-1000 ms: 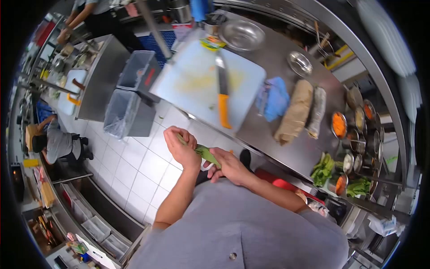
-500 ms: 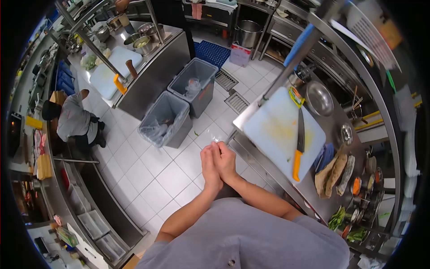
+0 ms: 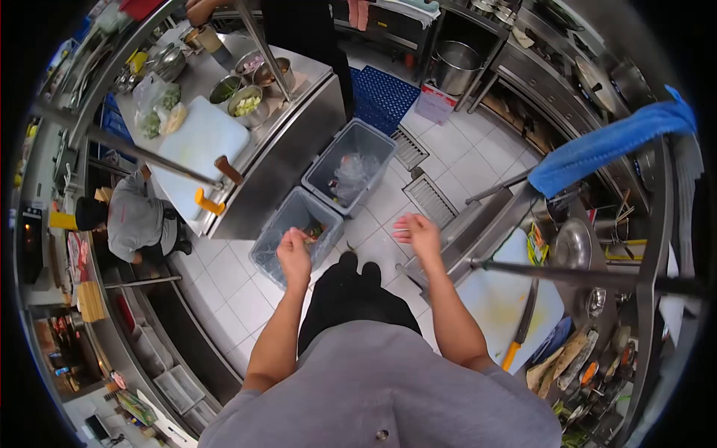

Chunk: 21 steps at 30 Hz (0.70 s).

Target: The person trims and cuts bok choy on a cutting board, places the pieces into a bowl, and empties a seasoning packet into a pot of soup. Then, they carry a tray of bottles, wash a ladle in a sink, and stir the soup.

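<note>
My left hand (image 3: 295,255) is raised over the near grey bin (image 3: 272,216), its fingers loosely bent and nothing visible in them. My right hand (image 3: 418,236) hangs in the air over the floor near the drain grate (image 3: 432,200), fingers stretched out and empty. The near bin has a clear liner and some scraps inside. In the far grey bin (image 3: 373,138) lies crumpled clear plastic (image 3: 355,175). Both hands are apart from each other and touch nothing that I can see.
At right, a knife (image 3: 525,321) with an orange handle lies on a white cutting board (image 3: 485,299). A blue cloth (image 3: 612,145) hangs on a rail. Another board (image 3: 202,142) and bowls sit on the left counter. A co-worker (image 3: 138,216) bends at far left.
My hands, pressed together around clear plastic before, have parted and moved forward. More clear plastic now shows in the far bin. My view has shifted toward the bins.
</note>
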### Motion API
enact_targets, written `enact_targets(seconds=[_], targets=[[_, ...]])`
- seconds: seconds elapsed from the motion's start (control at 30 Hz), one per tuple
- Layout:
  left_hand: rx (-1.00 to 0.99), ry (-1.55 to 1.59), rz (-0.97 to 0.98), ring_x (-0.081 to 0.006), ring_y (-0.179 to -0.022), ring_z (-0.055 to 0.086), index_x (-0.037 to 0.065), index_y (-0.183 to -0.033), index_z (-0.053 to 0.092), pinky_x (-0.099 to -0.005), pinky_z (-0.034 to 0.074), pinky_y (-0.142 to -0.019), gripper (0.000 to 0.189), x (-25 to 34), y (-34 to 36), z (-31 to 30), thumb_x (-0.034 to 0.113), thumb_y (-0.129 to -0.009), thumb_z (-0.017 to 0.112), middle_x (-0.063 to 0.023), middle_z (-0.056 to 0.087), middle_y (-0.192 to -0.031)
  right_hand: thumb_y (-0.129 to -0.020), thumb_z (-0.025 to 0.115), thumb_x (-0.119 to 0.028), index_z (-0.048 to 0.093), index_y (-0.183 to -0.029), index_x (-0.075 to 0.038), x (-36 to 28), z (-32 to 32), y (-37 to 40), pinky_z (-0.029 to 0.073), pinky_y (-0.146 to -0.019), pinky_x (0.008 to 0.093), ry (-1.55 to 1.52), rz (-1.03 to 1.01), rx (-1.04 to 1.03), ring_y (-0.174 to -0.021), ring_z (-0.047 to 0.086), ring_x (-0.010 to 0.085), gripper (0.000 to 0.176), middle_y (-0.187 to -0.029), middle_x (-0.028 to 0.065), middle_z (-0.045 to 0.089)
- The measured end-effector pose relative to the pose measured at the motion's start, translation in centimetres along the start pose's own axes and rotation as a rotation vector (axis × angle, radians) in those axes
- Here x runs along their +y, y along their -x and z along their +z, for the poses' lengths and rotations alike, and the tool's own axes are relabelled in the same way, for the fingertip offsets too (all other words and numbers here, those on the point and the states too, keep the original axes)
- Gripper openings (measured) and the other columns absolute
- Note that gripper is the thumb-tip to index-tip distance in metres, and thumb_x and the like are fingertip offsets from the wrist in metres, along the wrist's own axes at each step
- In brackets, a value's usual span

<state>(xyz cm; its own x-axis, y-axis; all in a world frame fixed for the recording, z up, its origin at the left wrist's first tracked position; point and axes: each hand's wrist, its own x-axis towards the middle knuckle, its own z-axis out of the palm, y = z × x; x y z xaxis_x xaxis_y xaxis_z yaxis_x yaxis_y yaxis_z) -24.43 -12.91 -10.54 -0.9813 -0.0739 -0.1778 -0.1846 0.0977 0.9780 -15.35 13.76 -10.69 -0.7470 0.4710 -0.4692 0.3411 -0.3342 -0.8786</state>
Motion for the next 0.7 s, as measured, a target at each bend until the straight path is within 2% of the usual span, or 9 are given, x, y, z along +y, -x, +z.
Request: enact_targets(seconds=[0.17,0.2,0.23,0.3,0.33,0.4,0.43,0.5,0.7], targets=[[-0.115,-0.299,0.183,-0.0063,-0.048,0.041,0.006,-0.071,0.051,-0.0279,0.03,-0.045,0.045,1.0,-9.7,3.5,0.035,-0.106,0.045,0.0032,0.043,-0.053,-0.103,0.05,-0.028,0.067,-0.101,0.0,0.9,-6.8,-6.0,0.054,-0.062,0.0274,0.045,-0.002,0.209,-0.07,0.069,0.0167,0.033,-0.091,0.0119,0.073],[-0.128,-0.543,0.322,-0.0184,-0.055,0.056,0.004,-0.078,0.058,-0.0334,0.04,-0.053,0.043,1.3,-11.7,4.8,0.035,-0.105,0.045,-0.0033,0.054,-0.057,-0.103,0.05,-0.026,0.067,-0.101,0.001,-0.1,-7.6,-6.2,0.054,-0.062,0.0278,0.041,0.033,0.291,-0.07,0.069,0.0165,0.032,-0.09,0.0115,0.073],[-0.154,-0.54,0.328,-0.0184,-0.055,0.056,0.004,-0.078,0.058,-0.0334,0.04,-0.053,0.043,2.0,-13.4,6.8,0.035,-0.105,0.045,-0.0033,0.054,-0.057,-0.103,0.05,-0.024,0.068,-0.101,0.001,-0.8,-8.5,-6.5,0.053,-0.062,0.0281,0.041,0.071,0.37,-0.07,0.068,0.0163,0.031,-0.09,0.0111,0.073],[-0.376,-0.62,0.384,-0.0343,-0.078,0.067,0.004,-0.096,0.068,-0.0409,0.051,-0.071,0.039,3.2,-16.3,9.9,0.037,-0.102,0.048,-0.0151,0.067,-0.079,-0.102,0.051,-0.023,0.068,-0.1,0.001,-0.3,-9.7,-6.5,0.053,-0.061,0.028,0.019,0.096,0.438,-0.069,0.068,0.016,0.03,-0.089,0.0107,0.073],[-0.392,-0.625,0.391,-0.0343,-0.078,0.067,0.004,-0.096,0.068,-0.0409,0.051,-0.071,0.039,2.9,-17.7,10.8,0.037,-0.102,0.048,-0.0151,0.067,-0.079,-0.102,0.051,-0.022,0.068,-0.099,0.001,0.5,-10.3,-6.9,0.053,-0.06,0.0279,0.002,0.107,0.483,-0.069,0.068,0.0157,0.029,-0.087,0.0102,0.073],[-0.459,-1.095,0.547,-0.0421,-0.104,0.064,0.009,-0.114,0.07,-0.0438,0.051,-0.09,0.038,1.0,-20.9,13.0,0.037,-0.099,0.05,-0.0248,0.068,-0.104,-0.102,0.053,-0.025,0.068,-0.1,0.0,3.1,-11.5,-7.7,0.053,-0.059,0.0284,0.041,0.129,0.481,-0.068,0.067,0.0158,0.029,-0.087,0.0093,0.072],[-0.479,-1.09,0.57,-0.0421,-0.104,0.064,0.009,-0.114,0.07,-0.0438,0.051,-0.09,0.038,0.2,-22.3,14.0,0.037,-0.099,0.05,-0.0248,0.068,-0.104,-0.102,0.054,-0.027,0.068,-0.1,-0.002,4.3,-12.1,-8.0,0.053,-0.059,0.0289,0.09,0.145,0.474,-0.067,0.067,0.0159,0.029,-0.086,0.0085,0.071],[-0.521,-1.081,0.567,-0.0388,-0.121,0.055,0.011,-0.128,0.062,-0.0461,0.045,-0.1,0.041,-0.6,-24.8,16.2,0.035,-0.096,0.052,-0.0238,0.061,-0.126,-0.101,0.055,-0.024,0.069,-0.1,-0.002,4.9,-12.1,-8.4,0.053,-0.056,0.029,0.091,0.16,0.519,-0.065,0.066,0.0155,0.026,-0.082,0.0075,0.071],[-0.993,-0.822,0.492,-0.0362,-0.07,0.069,0.0,-0.092,0.071,-0.0399,0.055,-0.068,0.03,3.7,-25.6,30.6,0.026,-0.096,0.057,-0.0175,0.071,-0.075,-0.099,0.054,-0.02,0.069,-0.1,-0.001,2.7,-14.7,-14.2,0.052,-0.057,0.0286,-0.071,0.241,0.657,-0.067,0.067,0.0159,0.024,-0.081,0.0075,0.07]])
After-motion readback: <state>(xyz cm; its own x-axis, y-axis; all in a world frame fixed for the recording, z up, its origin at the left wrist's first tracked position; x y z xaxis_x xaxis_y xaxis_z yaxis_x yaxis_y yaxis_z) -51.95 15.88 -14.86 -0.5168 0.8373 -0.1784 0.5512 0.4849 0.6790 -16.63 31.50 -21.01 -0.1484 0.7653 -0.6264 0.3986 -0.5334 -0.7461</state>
